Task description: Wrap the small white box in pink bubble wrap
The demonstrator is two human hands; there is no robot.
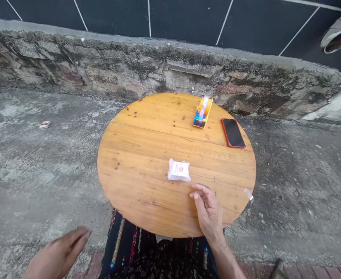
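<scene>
A small white packet (179,171) with a red mark lies near the middle of a round wooden table (135,162). My right hand (208,211) hovers over the table just below and to the right of the packet, fingers loosely curled and apart, holding nothing. My left hand (58,255) is off the table at the lower left, over the ground, blurred by motion with its fingers stretched out.
An orange and blue tape dispenser (202,112) and a red phone (233,133) lie at the table's far right. A strip of clear tape (248,195) hangs off the right rim. A stone ledge (159,73) runs behind. Litter (45,124) lies on the concrete.
</scene>
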